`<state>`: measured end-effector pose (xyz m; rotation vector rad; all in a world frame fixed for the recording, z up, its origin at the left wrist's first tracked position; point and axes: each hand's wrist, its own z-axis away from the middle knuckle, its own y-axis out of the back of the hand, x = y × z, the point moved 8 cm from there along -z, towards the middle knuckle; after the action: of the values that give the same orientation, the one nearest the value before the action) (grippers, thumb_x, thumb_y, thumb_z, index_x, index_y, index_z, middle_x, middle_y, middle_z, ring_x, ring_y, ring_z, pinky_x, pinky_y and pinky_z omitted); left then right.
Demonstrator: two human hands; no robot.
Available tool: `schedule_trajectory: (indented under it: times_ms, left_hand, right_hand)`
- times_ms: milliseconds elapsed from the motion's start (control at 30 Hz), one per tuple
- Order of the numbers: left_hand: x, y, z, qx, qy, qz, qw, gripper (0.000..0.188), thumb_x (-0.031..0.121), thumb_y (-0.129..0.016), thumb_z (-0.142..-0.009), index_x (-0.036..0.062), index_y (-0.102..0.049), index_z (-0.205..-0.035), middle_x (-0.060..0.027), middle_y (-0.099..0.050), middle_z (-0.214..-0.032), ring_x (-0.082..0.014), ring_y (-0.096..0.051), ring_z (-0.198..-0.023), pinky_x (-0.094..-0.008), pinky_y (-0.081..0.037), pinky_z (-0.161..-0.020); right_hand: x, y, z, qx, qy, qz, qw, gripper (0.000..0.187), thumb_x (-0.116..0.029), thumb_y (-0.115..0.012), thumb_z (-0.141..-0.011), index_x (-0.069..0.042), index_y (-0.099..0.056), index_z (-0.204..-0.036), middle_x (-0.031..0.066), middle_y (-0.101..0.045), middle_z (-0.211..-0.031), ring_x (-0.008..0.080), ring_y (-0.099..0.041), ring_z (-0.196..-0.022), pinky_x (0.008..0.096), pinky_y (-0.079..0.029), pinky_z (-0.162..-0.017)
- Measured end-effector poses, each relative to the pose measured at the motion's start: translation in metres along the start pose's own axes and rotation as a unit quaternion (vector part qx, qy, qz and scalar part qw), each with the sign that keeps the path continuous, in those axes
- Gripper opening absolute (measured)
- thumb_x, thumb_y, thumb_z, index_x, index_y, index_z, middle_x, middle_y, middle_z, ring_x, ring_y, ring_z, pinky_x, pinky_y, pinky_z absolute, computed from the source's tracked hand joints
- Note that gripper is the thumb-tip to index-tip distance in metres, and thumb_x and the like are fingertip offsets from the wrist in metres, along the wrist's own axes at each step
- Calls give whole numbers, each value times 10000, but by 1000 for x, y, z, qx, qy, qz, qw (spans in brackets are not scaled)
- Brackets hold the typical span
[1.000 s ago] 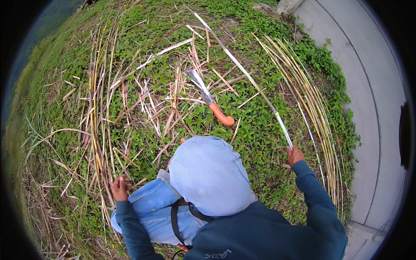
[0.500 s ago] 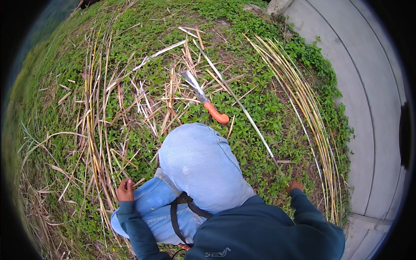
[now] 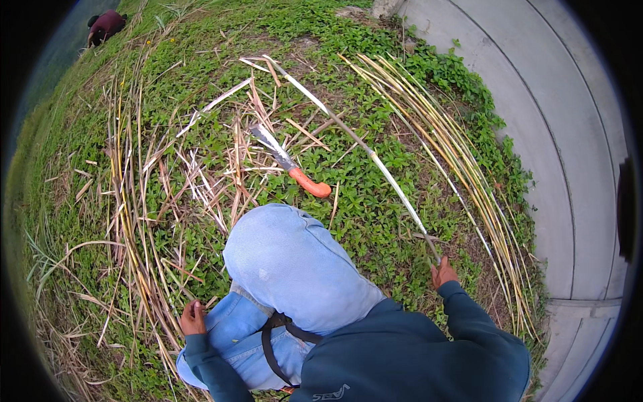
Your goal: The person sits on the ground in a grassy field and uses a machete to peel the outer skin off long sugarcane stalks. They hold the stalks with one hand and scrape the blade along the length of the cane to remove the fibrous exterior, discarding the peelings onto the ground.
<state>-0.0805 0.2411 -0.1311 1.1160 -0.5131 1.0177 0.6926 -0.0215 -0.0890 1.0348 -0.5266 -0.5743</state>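
My right hand (image 3: pixel 444 273) is closed around the near end of a long, thin cane stalk (image 3: pixel 388 177). The stalk slants away up and to the left above the ground, pale in places and brownish in others. My left hand (image 3: pixel 193 318) is beside my bent leg, fingers loosely curled and slightly apart, with nothing visible in it. In front of my raised knee, a machete (image 3: pixel 291 161) with an orange handle and a dark, worn blade lies on dry strips (image 3: pixel 234 161) scattered over green plants.
To the right lies a bundle of long yellowish canes (image 3: pixel 455 161), beside a grey concrete surface (image 3: pixel 536 134). More long stalks (image 3: pixel 124 201) lie at the left, close to my left hand. Far off at the upper left is a person in a dark red top (image 3: pixel 106 25).
My right hand has taken hold of the cane's near end and moved slightly up and left. The cane's far end has shifted left. The view has turned a little; the machete lies still.
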Motion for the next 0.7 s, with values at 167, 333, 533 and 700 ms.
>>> schedule_trajectory:
  times_ms: [167,333,533,700]
  left_hand:
    - [4,-10,-4,-28,21,-23,999,377,325,-551,-943,-30,-601,-1060,-94,-648,-811,-142,-598,-693,-268,-492,-649]
    - [-11,-7,-5,-22,-1,52,998,428,373,-566,-935,-32,-601,-1069,-98,-643,-797,-133,-570,-651,-270,-477,-607]
    - [-13,0,-5,-14,0,45,999,431,378,-567,-933,-33,-600,-1059,-95,-640,-789,-131,-570,-650,-267,-469,-593]
    - [-15,-2,-12,-34,4,31,999,407,358,-557,-941,-32,-597,-1052,-84,-635,-794,-122,-557,-649,-265,-464,-597]
  right_hand:
    - [63,67,11,53,-54,56,996,489,-364,-399,-980,46,-400,-1247,243,-618,-778,402,-600,-661,504,-463,-571]
    - [86,131,1,128,-38,87,987,371,-371,-409,-972,-15,-430,-1075,250,-620,-765,427,-601,-657,528,-466,-587]
    - [129,143,1,177,-21,100,979,366,-365,-435,-961,-23,-428,-1093,240,-617,-712,445,-592,-615,527,-474,-582]
    - [236,158,-38,79,-181,250,948,631,-372,-493,-934,-133,-227,-1453,283,-446,-1334,425,-474,-1184,524,-446,-867]
